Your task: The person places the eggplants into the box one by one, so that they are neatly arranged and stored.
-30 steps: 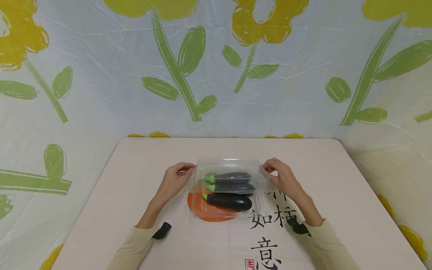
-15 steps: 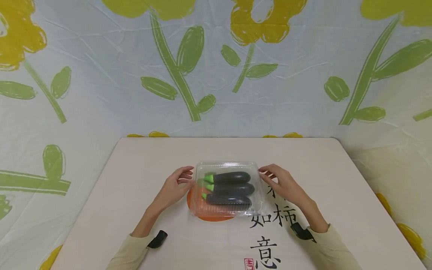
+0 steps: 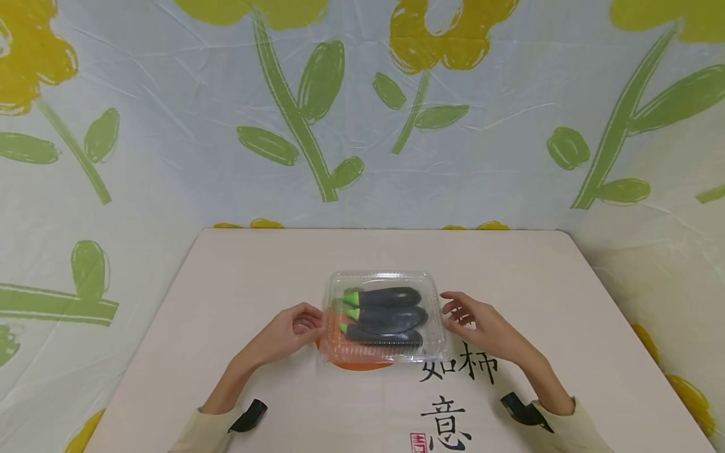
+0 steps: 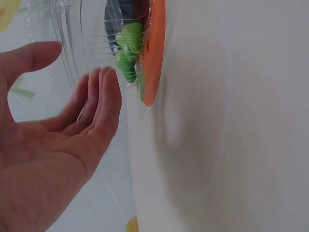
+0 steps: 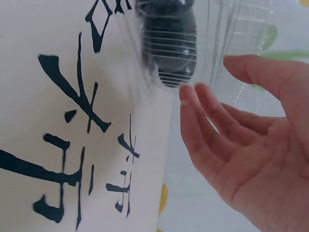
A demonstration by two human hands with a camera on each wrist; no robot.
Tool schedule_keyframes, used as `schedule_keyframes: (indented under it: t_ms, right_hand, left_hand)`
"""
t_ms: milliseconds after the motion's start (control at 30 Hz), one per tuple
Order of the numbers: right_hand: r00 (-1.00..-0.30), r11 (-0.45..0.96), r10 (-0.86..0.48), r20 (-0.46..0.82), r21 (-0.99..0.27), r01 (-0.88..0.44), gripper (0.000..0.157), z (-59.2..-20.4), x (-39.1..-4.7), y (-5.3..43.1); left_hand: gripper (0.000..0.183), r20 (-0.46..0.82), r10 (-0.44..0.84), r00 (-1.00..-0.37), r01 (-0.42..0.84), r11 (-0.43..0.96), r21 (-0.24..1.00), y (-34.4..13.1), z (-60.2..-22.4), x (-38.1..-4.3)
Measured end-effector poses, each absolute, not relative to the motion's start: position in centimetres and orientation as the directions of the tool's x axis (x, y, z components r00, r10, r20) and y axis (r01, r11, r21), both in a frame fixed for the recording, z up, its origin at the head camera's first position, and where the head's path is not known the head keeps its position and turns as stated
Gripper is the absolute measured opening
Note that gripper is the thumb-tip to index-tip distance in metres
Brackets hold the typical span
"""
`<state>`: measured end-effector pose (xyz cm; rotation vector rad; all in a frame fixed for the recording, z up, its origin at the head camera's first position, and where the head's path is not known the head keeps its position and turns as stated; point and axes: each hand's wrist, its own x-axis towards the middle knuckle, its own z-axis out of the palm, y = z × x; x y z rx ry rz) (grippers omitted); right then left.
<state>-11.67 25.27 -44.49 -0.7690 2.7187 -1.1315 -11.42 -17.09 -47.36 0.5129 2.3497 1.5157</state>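
Note:
A clear plastic clamshell box (image 3: 381,275) lies near the middle of the table, its lid over three dark eggplants (image 3: 391,316) with green stem ends. At its left side is my left hand (image 3: 287,332), the thumb and bent fingers spread apart. In the left wrist view, the fingertips (image 4: 110,77) come close to the box's side wall; contact is hard to tell. My right hand (image 3: 481,324) is by the right side in a similar loose curve. The right wrist view has its fingers (image 5: 187,94) close to the ribbed wall, with a gap between thumb and fingers.
Under the box is an orange round print (image 3: 362,366) on the pale tabletop (image 3: 255,258). Black brush characters (image 3: 446,425) and a red seal mark run down toward the front. A flower-patterned cloth (image 3: 481,176) hangs behind and at both sides.
The lid has come down toward the front over the eggplants. Both hands have let go of its edge, moved nearer the table's front and loosened their fingers beside the box.

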Motion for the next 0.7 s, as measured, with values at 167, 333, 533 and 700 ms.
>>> schedule_keyframes:
  t_ms: [167, 333, 533, 700]
  right_hand:
    - [-0.858, 0.577, -0.513, 0.006, -0.738, -0.349, 0.055, -44.5, -10.9, 25.8]
    - [-0.851, 0.545, -0.523, -0.051, -0.787, -0.288, 0.057, -44.4, -10.3, 26.2]
    - [-0.83, 0.473, -0.538, -0.144, -0.867, -0.156, 0.048, -44.7, -9.7, 26.6]
    - [-0.798, 0.399, -0.575, -0.182, -0.914, -0.078, 0.036, -45.5, -9.6, 26.8]
  left_hand:
    - [0.022, -0.109, 0.507, -0.855, 0.104, 0.374, 0.922, -17.5, -47.5, -10.9]
    - [0.018, -0.155, 0.555, -0.818, 0.062, 0.352, 0.934, -17.6, -47.8, -10.7]
    - [0.017, -0.172, 0.594, -0.786, 0.042, 0.329, 0.944, -17.6, -48.1, -10.5]
    - [0.021, -0.176, 0.634, -0.753, 0.025, 0.295, 0.955, -17.6, -48.1, -10.2]
